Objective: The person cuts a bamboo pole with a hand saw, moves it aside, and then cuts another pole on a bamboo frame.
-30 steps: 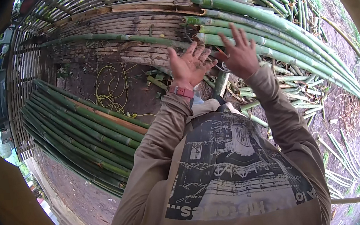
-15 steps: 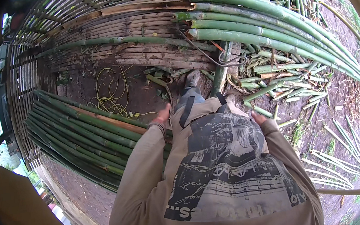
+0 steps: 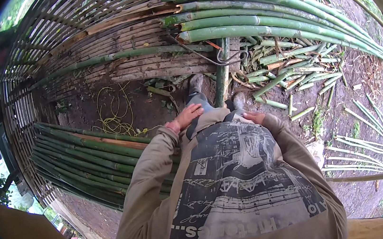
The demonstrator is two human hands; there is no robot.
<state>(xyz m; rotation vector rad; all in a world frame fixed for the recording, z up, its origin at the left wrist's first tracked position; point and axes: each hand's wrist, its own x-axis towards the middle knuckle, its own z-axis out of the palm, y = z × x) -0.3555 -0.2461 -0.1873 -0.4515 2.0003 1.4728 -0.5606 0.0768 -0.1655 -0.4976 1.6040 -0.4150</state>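
My left hand (image 3: 188,116) lies against the front of my clothing at the waist, its fingers stretched out and holding nothing. On the other side of my waist, my right hand (image 3: 254,117) touches the hem of my brown printed sweatshirt (image 3: 232,176), also empty with the fingers extended; part of it is hidden by the sleeve. Left of my left hand lies a bundle of long green bamboo poles (image 3: 88,153). An upright bamboo post (image 3: 222,75) stands just beyond my feet. Near its top is a bent metal rod (image 3: 222,61) with a curled end.
Thick green bamboo poles (image 3: 256,23) rest across the far right. Beneath them is a heap of short bamboo offcuts (image 3: 299,65). Split strips (image 3: 358,151) lie on the ground at right. Yellow cord (image 3: 116,112) is tangled on the dirt. A slatted bamboo structure (image 3: 109,36) stands beyond.
Both hands have moved inward, from beside my body to rest on my clothing at the waist. The view has shifted slightly, while the bamboo appears unmoved.
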